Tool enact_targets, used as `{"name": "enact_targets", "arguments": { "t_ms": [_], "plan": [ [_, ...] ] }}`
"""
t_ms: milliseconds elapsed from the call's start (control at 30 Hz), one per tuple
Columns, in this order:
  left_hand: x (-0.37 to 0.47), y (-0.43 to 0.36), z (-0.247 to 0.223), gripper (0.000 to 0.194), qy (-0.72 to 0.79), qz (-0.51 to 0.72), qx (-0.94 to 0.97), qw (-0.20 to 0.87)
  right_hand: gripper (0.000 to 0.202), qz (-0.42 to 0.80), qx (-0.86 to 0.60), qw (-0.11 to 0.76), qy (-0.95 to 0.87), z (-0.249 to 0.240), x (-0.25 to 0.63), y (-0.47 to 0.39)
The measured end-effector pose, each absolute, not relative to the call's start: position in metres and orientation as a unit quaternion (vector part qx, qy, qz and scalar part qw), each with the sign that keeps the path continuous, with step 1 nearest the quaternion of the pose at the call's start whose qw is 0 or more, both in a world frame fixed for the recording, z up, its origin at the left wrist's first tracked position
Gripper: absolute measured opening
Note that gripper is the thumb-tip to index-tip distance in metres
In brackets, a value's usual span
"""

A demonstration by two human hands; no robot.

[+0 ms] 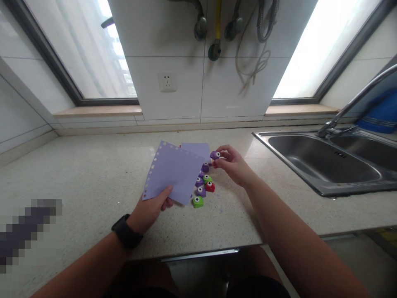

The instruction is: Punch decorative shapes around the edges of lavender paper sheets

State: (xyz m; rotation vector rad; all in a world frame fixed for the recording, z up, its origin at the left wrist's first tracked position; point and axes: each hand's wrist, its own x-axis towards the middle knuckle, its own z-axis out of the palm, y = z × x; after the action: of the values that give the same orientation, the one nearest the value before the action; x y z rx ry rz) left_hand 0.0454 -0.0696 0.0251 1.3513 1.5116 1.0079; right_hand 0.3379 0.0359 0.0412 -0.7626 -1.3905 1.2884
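A sheet of purple paper [175,174] is pinched in my left hand [158,200], thumb on top; small punched shapes run along its left and upper edges. My right hand [231,163] grips a purple craft punch [215,155] between thumb and fingers, just off the sheet's upper right corner. Beneath and beside the sheet lie several more small craft punches, among them a red punch [210,186], a green punch [198,202] and a purple punch [201,191]. Another purple sheet [197,149] lies behind, partly covered by the held one.
A steel sink [325,161] with a faucet [328,128] is set into the speckled countertop [93,178] on the right. A tiled wall with a socket [167,81], pipe valves and a hanging cable rises behind. The counter's front edge runs close to my body.
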Motion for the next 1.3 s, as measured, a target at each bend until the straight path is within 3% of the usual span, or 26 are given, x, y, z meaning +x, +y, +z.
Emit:
{"name": "enact_targets", "arguments": {
  "t_ms": [433, 600, 1300],
  "plan": [
    [0.045, -0.069, 0.026, 0.055, 0.600, 0.392, 0.559, 0.418, 0.044, 0.592, -0.261, 0.538, -0.540, 0.039, 0.325, 0.030],
    [0.043, -0.066, 0.023, 0.059, 0.595, 0.402, 0.558, 0.416, 0.039, 0.618, -0.236, 0.532, -0.529, 0.042, 0.321, 0.025],
    [0.044, -0.068, 0.027, 0.054, 0.607, 0.382, 0.589, 0.373, 0.043, 0.627, -0.217, 0.507, -0.550, 0.036, 0.313, 0.023]
  ]
}}
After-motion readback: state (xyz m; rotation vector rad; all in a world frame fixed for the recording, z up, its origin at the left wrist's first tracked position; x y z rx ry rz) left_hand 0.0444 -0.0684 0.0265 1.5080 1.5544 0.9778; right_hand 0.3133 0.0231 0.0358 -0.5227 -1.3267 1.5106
